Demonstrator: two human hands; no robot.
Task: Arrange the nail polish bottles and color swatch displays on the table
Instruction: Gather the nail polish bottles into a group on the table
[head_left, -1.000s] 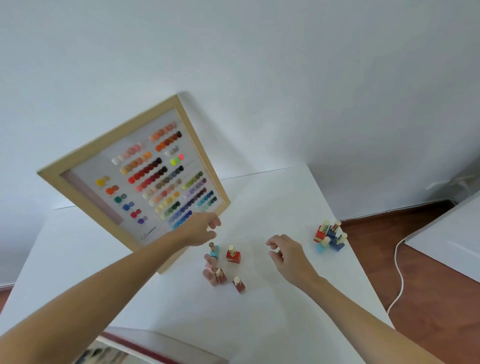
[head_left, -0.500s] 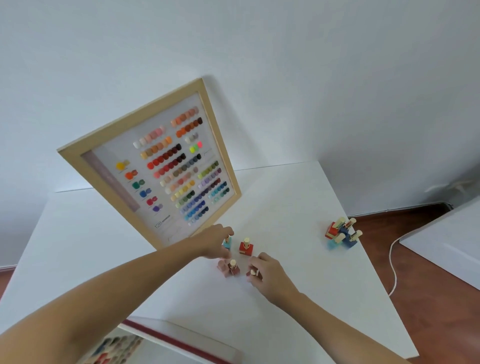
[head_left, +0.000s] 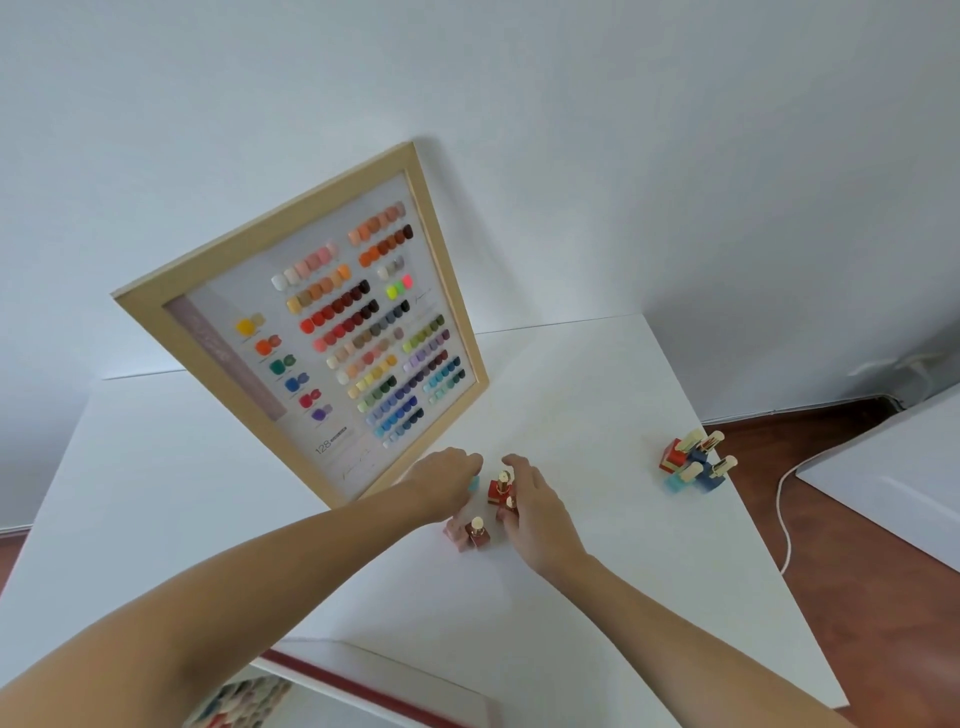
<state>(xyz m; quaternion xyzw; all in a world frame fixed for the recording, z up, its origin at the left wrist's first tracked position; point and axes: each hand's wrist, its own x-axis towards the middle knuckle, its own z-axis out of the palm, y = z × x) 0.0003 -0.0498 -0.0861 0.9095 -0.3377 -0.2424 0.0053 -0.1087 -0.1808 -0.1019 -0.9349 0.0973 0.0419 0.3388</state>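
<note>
A wooden-framed swatch display (head_left: 449, 270) leans against the wall at the back of the white table (head_left: 597, 405). In front of it stands a small cluster of bottles. My left hand (head_left: 447, 480) curls over a teal bottle (head_left: 474, 484), which is mostly hidden. My right hand (head_left: 535, 512) wraps its thumb and fingers round a red bottle (head_left: 496, 491), with another gold cap showing against its fingers. A dark red bottle (head_left: 478, 532) and a pink bottle (head_left: 456, 535) stand just below the hands, untouched. A second bottle group (head_left: 696, 462) of red, blue and teal sits near the table's right edge.
Another swatch display with a red edge (head_left: 374, 686) lies at the table's near edge, partly out of view. A white cable (head_left: 784, 519) runs over the wooden floor on the right, beside white furniture (head_left: 883, 467).
My right hand has moved left from open table onto the red bottles. My left hand has come down from the frame's corner onto the teal bottle. The view has shifted.
</note>
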